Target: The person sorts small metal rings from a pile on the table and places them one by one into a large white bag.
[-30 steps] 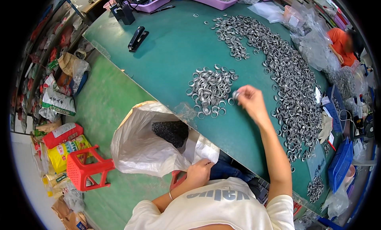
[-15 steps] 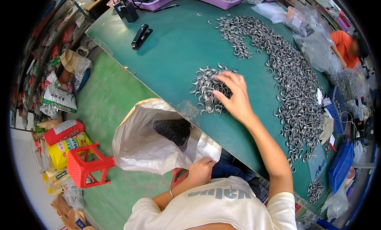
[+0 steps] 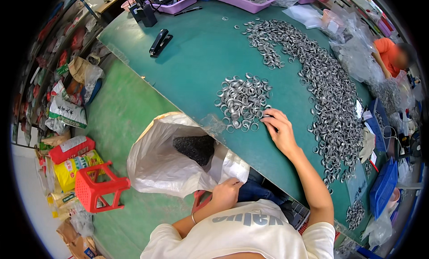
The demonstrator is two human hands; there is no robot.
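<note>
My left hand (image 3: 226, 194) is closed on the folded rim of a white woven sack (image 3: 149, 158), which gapes at the table's edge. Dark, grainy-looking contents (image 3: 195, 148) show inside it. My right hand (image 3: 280, 130) is at the right side of a small pile of grey metal rings (image 3: 243, 100), thumb and fingertips pinched together. Something small and dark shows at those fingertips, too small to make out. Farther right, a long curved heap of similar rings (image 3: 333, 98) spreads over the green table (image 3: 192, 49).
A black stapler (image 3: 160, 43) lies toward the far left of the table. Purple trays (image 3: 250, 3) line its far side. A red stool (image 3: 100, 187) stands on the floor at left. Blue baskets (image 3: 383, 187) and plastic bags are at right, where a person in orange (image 3: 389, 55) sits.
My right hand has moved off the top of the small ring pile to its near right side, and its fingers have closed together. My left hand stays on the sack rim.
</note>
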